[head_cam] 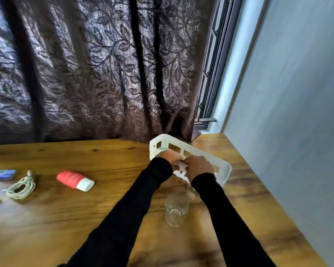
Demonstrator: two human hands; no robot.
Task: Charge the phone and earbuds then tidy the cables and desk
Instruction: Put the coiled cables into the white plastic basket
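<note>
We see a red tube (75,180), a clear glass (176,210), perhaps a small blue box (2,174), and a leaf-patterned curtain (89,70).

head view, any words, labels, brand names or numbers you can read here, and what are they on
Nothing can be read.
Red tube: pale markings on its side, too blurred to read.
Blue box: pale patches, maybe print, too blurred to read.
White basket, glass and coiled cable: no text visible.

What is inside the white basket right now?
Both hands, left and right, reach into the white basket, with something white between them. A green patch shows at its far end; the hands hide the rest.
</note>
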